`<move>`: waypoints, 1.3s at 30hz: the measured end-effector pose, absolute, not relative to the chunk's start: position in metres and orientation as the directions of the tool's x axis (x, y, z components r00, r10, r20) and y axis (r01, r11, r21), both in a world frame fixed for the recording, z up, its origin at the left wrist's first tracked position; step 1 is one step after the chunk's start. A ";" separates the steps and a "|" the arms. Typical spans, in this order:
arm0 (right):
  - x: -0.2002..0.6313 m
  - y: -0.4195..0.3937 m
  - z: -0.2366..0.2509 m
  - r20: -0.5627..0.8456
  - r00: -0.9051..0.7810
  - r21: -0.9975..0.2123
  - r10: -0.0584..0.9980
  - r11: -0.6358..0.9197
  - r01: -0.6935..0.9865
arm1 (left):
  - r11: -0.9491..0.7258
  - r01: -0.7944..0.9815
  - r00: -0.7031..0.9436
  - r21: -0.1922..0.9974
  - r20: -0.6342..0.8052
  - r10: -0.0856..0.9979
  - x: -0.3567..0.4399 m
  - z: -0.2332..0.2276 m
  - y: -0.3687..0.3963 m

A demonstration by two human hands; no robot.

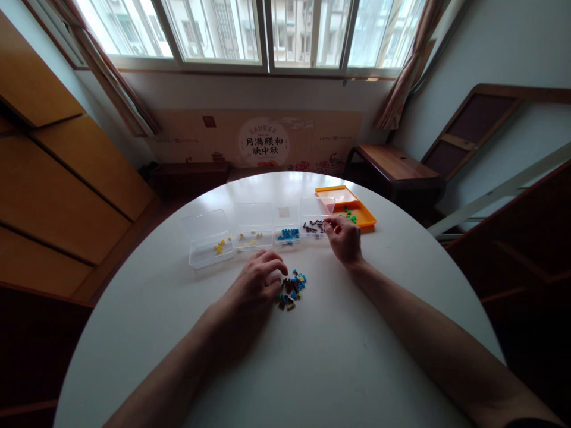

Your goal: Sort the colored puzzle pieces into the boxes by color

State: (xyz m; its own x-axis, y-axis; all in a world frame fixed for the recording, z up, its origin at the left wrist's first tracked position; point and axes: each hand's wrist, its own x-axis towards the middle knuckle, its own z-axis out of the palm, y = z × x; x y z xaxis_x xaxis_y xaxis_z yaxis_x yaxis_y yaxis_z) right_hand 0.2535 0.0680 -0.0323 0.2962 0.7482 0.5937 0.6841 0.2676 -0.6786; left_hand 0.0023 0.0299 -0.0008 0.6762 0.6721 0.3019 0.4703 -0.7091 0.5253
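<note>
A small pile of mixed toy building bricks, blue, brown, green and yellow, lies on the white round table. My left hand rests at the pile's left side, fingers bent and a gap between thumb and forefinger, holding nothing I can see. Over the right edge of a clear box of dark brown bricks, my right hand has thumb and fingertips pinched together; whatever is between them is too small to make out. Just right of that box, an open orange case holds green bricks.
Left of the brown bricks stand a clear box of blue bricks, a box with pale yellow bricks and a box with yellow bricks, lids raised at the back. The white table has a curved edge. Beyond it is a wooden chair.
</note>
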 end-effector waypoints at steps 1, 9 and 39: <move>0.253 0.068 -0.032 0.594 0.293 -0.678 0.749 0.270 0.684 | -0.713 0.472 0.683 0.519 0.295 0.668 0.003 0.000 0.030; 0.251 0.067 -0.032 0.608 0.268 -0.657 0.747 0.284 0.698 | -0.734 0.504 0.698 0.455 0.286 0.656 0.003 -0.003 0.033; 0.207 0.031 -0.014 0.771 -0.451 -0.164 0.450 0.824 0.542 | -0.488 0.380 0.487 0.786 0.279 0.828 0.008 -0.001 0.042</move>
